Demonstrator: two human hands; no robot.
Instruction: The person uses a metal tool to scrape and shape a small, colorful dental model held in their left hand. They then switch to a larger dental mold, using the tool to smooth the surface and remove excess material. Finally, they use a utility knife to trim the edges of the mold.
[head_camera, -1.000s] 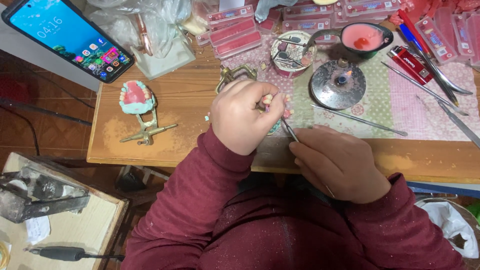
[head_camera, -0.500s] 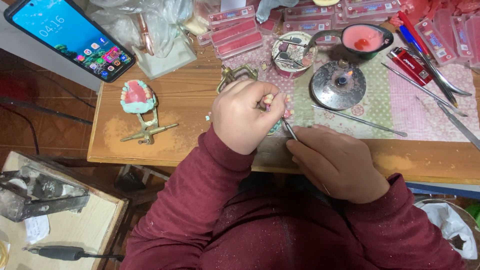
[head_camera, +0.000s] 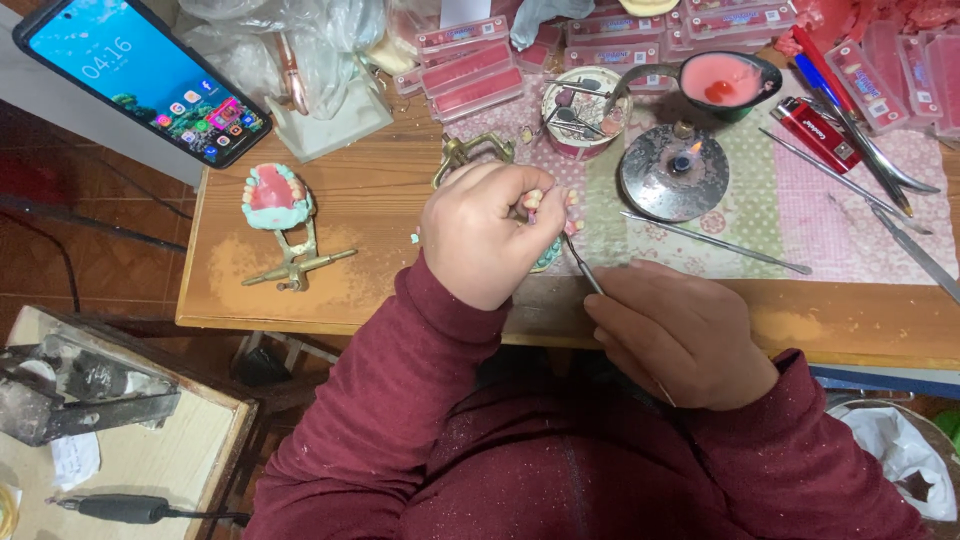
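1. Centre of frame: left hand (head_camera: 488, 236) curled tight around a denture model (head_camera: 548, 222); pink gum and small teeth show at the fingertips, a greenish base edge peeks out below the palm
2. The model sits over the near part of the wooden bench (head_camera: 360, 200), at the left edge of the patterned cloth (head_camera: 780, 190)
3. Right hand (head_camera: 676, 334), lower centre-right, fingers closed around a thin metal tool (head_camera: 582, 264); its tip points up-left and meets the model at the left hand's fingertips
4. Both arms in dark red sleeves (head_camera: 400, 400), filling the bottom of the frame
5. Left of centre on the bench: a second denture model (head_camera: 272, 196), pink and pale green, on a brass hinged frame (head_camera: 296, 262), well apart from the hands
6. Upper left: a phone (head_camera: 140, 72) with lit screen, lying at an angle
7. Upper centre: a round tin (head_camera: 582, 112) holding small tools; just right of it a round metal burner (head_camera: 686, 172) with a small flame
8. Upper right: a dark bowl of pink wax (head_camera: 728, 80), a red lighter (head_camera: 818, 134) beside it, several long metal instruments (head_camera: 716, 244) lying on the cloth
9. Top edge: rows of pink flat boxes (head_camera: 470, 62)
10. Lower left: a side table with a dark handpiece (head_camera: 120, 508) and cord
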